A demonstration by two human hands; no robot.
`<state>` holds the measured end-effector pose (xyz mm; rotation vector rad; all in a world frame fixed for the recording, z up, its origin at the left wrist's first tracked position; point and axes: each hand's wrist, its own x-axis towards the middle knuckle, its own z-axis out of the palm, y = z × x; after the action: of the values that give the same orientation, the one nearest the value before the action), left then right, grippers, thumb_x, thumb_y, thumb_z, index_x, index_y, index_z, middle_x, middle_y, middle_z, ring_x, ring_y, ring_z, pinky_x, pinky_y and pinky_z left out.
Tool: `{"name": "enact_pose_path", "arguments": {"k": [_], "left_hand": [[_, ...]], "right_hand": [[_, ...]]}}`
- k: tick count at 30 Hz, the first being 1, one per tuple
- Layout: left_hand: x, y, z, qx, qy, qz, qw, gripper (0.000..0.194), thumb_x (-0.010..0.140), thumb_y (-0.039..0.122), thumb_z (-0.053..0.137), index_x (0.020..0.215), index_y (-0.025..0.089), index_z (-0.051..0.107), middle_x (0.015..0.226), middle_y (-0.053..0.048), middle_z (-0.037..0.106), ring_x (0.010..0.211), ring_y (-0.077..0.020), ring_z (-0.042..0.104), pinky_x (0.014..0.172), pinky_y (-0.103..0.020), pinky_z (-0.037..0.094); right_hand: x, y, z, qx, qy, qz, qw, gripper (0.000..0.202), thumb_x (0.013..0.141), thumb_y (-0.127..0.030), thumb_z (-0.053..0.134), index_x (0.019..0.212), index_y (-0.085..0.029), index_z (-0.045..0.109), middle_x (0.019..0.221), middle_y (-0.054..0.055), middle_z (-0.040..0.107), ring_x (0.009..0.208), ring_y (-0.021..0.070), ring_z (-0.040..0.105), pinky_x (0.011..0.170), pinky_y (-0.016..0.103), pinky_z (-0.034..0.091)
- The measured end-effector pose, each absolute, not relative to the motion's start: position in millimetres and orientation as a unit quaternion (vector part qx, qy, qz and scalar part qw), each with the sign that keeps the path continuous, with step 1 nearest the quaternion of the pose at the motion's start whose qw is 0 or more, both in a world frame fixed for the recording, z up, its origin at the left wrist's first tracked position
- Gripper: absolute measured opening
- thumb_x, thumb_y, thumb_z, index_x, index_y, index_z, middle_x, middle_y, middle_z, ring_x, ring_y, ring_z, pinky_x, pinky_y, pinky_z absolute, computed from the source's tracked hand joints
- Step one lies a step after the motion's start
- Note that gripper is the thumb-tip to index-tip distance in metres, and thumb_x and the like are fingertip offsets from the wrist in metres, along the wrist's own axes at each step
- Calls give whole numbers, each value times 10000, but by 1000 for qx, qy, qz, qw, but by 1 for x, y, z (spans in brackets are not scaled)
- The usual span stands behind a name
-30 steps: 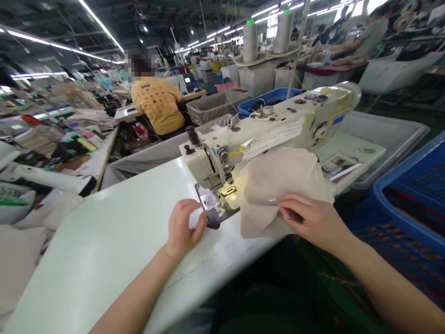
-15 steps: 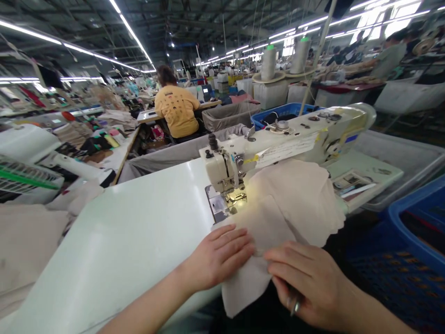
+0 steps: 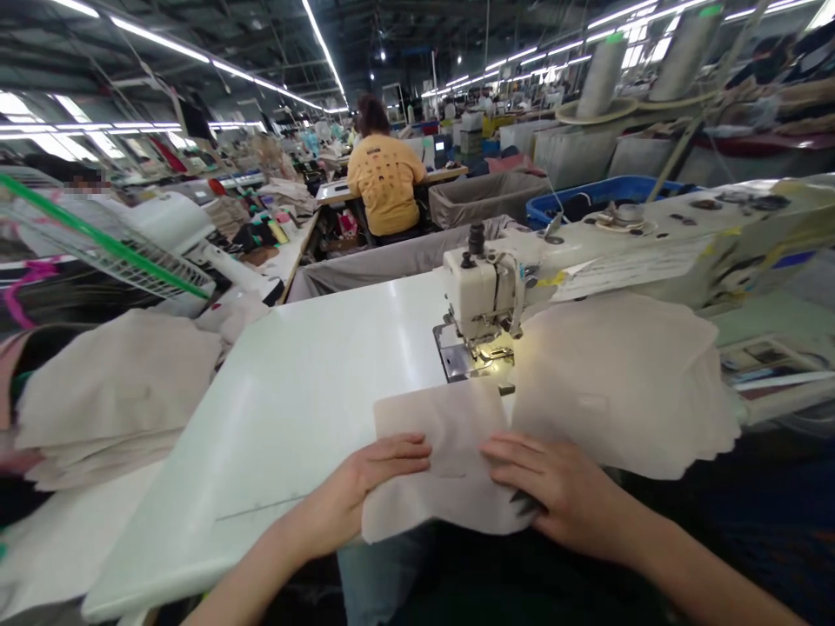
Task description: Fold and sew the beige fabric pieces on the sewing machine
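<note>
A pale fabric piece (image 3: 450, 435) lies at the near edge of the sewing table, in front of the lit needle area of a white sewing machine (image 3: 473, 291). My left hand (image 3: 384, 474) rests on its left side, fingers together, the thumb hidden. My right hand (image 3: 541, 478) grips the right side of the piece between fingers and thumb, with a small dark pointed tool tucked under the fingers. A stack of similar pale pieces (image 3: 619, 391) lies right of the needle, under the machine arm.
More pale fabric (image 3: 117, 391) is piled at the left, beside a caged fan (image 3: 130, 243). A person in a yellow shirt (image 3: 384, 183) sits ahead. Thread cones (image 3: 601, 78) and a blue basket (image 3: 535, 211) stand behind the machine.
The view has swung left, so the machine appears farther right. The fabric piece is now apart from the stack and turned flat before the needle, with my hands at its two sides.
</note>
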<state>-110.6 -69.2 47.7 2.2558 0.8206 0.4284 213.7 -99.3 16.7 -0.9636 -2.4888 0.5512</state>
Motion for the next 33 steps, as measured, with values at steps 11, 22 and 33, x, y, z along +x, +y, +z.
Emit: {"name": "enact_pose_path", "arguments": {"k": [11, 22, 33], "left_hand": [[-97, -54, 41, 608, 564, 316, 461, 419, 918, 548, 571, 1084, 217, 766, 1028, -67, 787, 1072, -320, 707, 990, -471, 557], [-83, -69, 9, 591, 669, 367, 263, 472, 899, 432, 592, 1311, 204, 616, 926, -49, 691, 792, -219, 651, 734, -358, 556], [-81, -87, 12, 679, 617, 357, 176, 232, 944, 274, 568, 1034, 216, 774, 759, -22, 565, 683, -168, 595, 639, -298, 545]], "right_hand": [[190, -72, 7, -614, -527, 386, 444, 344, 794, -518, 681, 758, -254, 463, 680, -42, 581, 620, 145, 568, 571, 253, 469], [182, -60, 9, -613, -628, 342, 336, 268, 811, -442, 627, 918, -253, 783, 815, 35, 758, 657, 209, 640, 656, 326, 534], [183, -59, 8, -614, -646, 318, 324, 283, 810, -464, 594, 872, -267, 787, 743, 29, 698, 617, 201, 610, 634, 319, 512]]}}
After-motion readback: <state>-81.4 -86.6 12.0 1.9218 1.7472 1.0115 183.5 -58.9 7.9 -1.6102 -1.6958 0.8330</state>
